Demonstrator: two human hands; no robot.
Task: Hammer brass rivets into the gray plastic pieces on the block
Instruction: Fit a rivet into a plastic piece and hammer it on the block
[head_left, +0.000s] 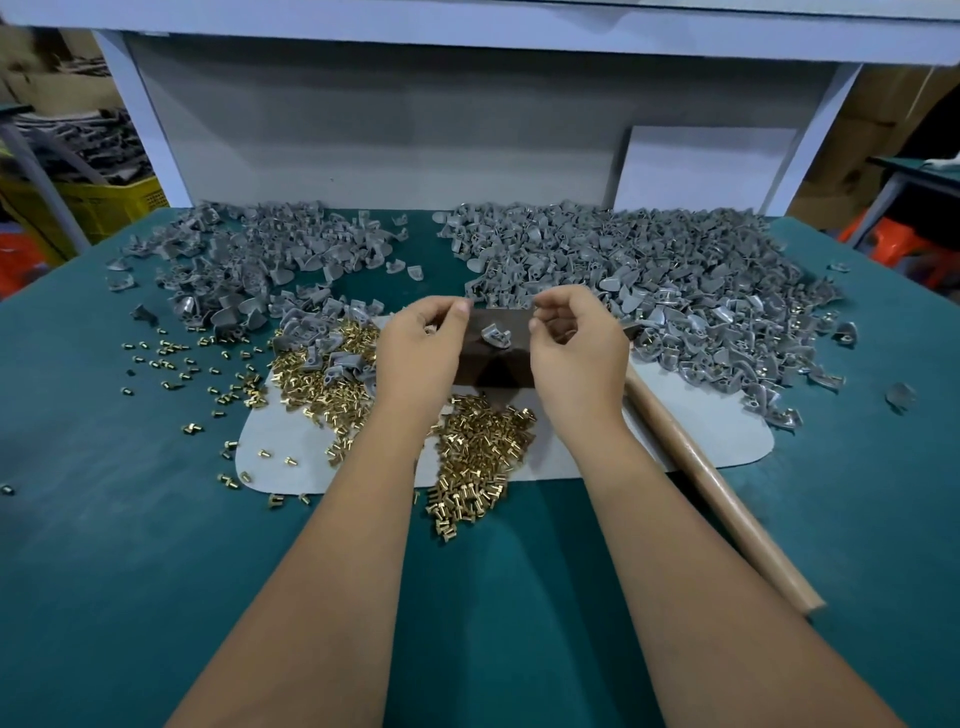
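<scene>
Lying nearest, hammer handle (722, 499) toward desk's right edge; gray piece (496, 334) sitting on block (493, 358) between curled fingers of left hand (415, 348) and right hand (576, 353); contents of either hand impossible to tell.

Even, diffuse overhead light; counter (130, 519) evenly lit, no glare. Soft short shadows under forearms and hands. Wide-angle bowing at the frame edges. Centre sharp; background corners dimmer, slightly soft; hammer handle (727, 509) end blurred

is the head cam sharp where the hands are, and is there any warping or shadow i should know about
Head view: the gray plastic piece on the block is fairly sharp; left hand and right hand cast soft shadows on the brass rivets; wide-angle bending curves the table edges; background is dim.
</scene>
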